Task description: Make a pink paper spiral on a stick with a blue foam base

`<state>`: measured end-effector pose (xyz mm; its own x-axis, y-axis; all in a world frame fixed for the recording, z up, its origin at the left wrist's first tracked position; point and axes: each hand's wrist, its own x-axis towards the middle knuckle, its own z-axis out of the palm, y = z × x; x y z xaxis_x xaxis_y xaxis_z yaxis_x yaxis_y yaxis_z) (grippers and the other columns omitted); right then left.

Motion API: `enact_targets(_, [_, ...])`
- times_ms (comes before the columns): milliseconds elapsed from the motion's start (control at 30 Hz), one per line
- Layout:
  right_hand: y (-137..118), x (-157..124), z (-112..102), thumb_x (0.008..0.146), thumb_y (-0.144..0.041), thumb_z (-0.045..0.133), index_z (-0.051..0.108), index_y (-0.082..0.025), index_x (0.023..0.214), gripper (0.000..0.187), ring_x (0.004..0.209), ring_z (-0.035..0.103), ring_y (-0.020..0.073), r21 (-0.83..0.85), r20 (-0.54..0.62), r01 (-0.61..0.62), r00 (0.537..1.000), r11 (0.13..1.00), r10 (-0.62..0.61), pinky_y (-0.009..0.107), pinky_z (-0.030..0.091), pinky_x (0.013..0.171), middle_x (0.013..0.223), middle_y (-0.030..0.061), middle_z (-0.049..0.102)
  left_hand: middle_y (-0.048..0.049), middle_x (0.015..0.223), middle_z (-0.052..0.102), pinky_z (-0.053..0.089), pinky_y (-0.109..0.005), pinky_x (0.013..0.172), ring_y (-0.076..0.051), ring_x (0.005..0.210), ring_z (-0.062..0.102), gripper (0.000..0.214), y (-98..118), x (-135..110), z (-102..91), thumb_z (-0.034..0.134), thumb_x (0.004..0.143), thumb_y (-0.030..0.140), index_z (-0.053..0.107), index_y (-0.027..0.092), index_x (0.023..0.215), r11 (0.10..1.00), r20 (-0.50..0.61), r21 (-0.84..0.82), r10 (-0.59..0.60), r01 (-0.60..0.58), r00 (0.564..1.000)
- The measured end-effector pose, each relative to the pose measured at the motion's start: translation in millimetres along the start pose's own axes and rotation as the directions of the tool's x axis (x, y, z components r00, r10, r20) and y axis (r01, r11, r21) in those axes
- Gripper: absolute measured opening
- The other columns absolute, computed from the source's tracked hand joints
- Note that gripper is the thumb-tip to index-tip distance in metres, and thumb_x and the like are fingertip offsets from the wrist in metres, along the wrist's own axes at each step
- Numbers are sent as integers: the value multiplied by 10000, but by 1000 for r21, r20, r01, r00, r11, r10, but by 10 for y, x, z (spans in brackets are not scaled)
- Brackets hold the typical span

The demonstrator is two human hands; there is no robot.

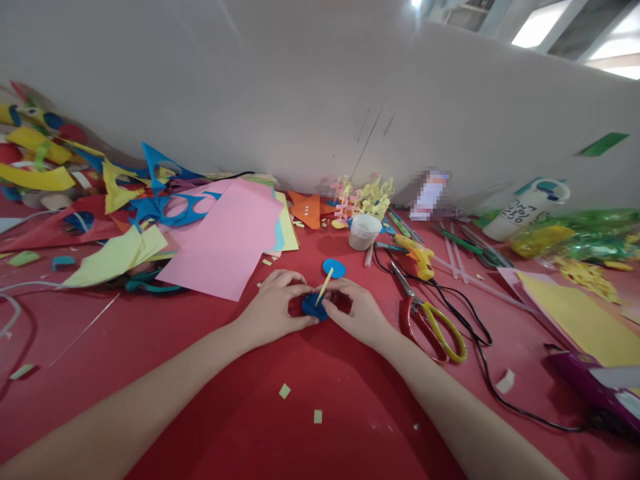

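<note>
Between my two hands is a small blue disc (311, 306), low over the red table. My left hand (270, 303) grips its left edge between thumb and fingers. From the disc a thin yellow paper strip (326, 283) slants up and to the right. My right hand (359, 312) is closed at the strip's lower end, fingertips against the disc; how much of each it pinches is partly hidden. Just beyond the fingers a second, lighter blue disc (334, 269) lies flat on the table.
Right of my hands lie scissors (433, 320), a yellow glue gun (416, 257) and its black cord. A white cup (365, 231) stands behind. Pink sheets (227, 240) and blue cut-out scraps (175, 208) are piled left. A purple tool (590, 383) lies far right.
</note>
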<state>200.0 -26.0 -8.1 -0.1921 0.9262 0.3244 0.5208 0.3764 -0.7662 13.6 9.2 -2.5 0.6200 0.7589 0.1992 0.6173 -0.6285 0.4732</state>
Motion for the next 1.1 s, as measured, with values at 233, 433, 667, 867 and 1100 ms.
enact_targets(233, [43, 8, 11, 796, -221, 578, 637, -194, 831, 74, 800, 589, 163, 39, 1, 29, 1000, 999, -29, 297, 474, 760, 810, 42, 650, -57, 1069, 529, 374, -408, 859, -262, 1034, 448, 432, -1, 2, 0, 674, 658, 466, 634, 239, 1024, 1000, 14, -1, -8, 8, 1000])
enact_targets(433, [76, 12, 24, 797, -198, 589, 640, -201, 794, 52, 807, 591, 158, 60, 2, 51, 999, 997, -51, 291, 475, 761, 817, 35, 655, -55, 1063, 534, 367, -405, 875, -251, 1032, 448, 429, 6, -4, -13, 679, 658, 457, 633, 233, 1021, 1000, 16, -3, -2, 2, 1000])
enact_targets(667, [86, 12, 37, 792, -196, 596, 646, -208, 792, 52, 802, 594, 161, 69, -2, 47, 999, 997, -47, 297, 479, 756, 810, 32, 651, -55, 1063, 535, 368, -404, 875, -253, 1031, 452, 427, 3, -1, -14, 675, 662, 457, 634, 235, 1024, 1000, 19, -5, -3, 3, 1000])
enact_targets(867, [88, 14, 37, 792, -196, 595, 646, -211, 783, 54, 797, 596, 161, 66, -5, 37, 999, 997, -37, 292, 482, 744, 809, 30, 653, -58, 1064, 539, 370, -410, 868, -258, 1033, 448, 432, 8, 8, -15, 665, 665, 472, 634, 235, 1025, 1000, 27, 5, -6, 6, 1000])
enact_targets(1100, [75, 14, 32, 797, -210, 591, 652, -210, 792, 62, 804, 599, 162, 63, 1, 40, 999, 997, -41, 295, 484, 751, 815, 35, 656, -55, 1064, 540, 368, -414, 876, -256, 1031, 446, 431, 14, 6, -25, 673, 658, 462, 633, 241, 1027, 1000, 30, -6, -13, 13, 999])
